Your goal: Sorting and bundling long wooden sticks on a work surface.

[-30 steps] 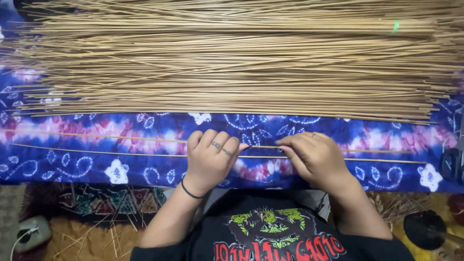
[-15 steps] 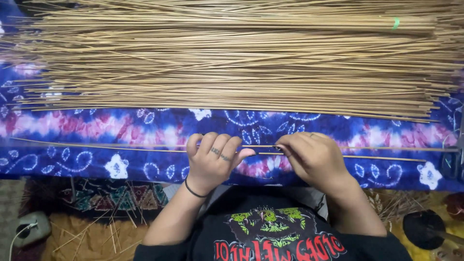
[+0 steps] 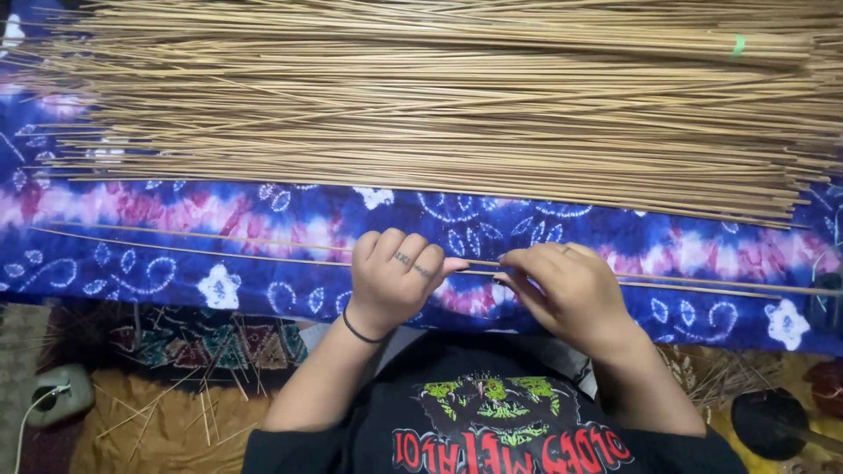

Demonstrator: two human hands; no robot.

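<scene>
Both the left hand (image 3: 397, 276) and right hand (image 3: 562, 290) pinch a thin stick (image 3: 219, 252); squeezing or bending it could snap it.

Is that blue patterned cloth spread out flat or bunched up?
Spread flat. The blue patterned cloth runs smooth across the view, with the pile of sticks lying on it and no heaped folds showing.

Long heap of thin tan sticks (image 3: 439, 96) cut off at top and both sides; fingertips (image 3: 514, 268) hiding part of single stick (image 3: 219, 252).
</scene>
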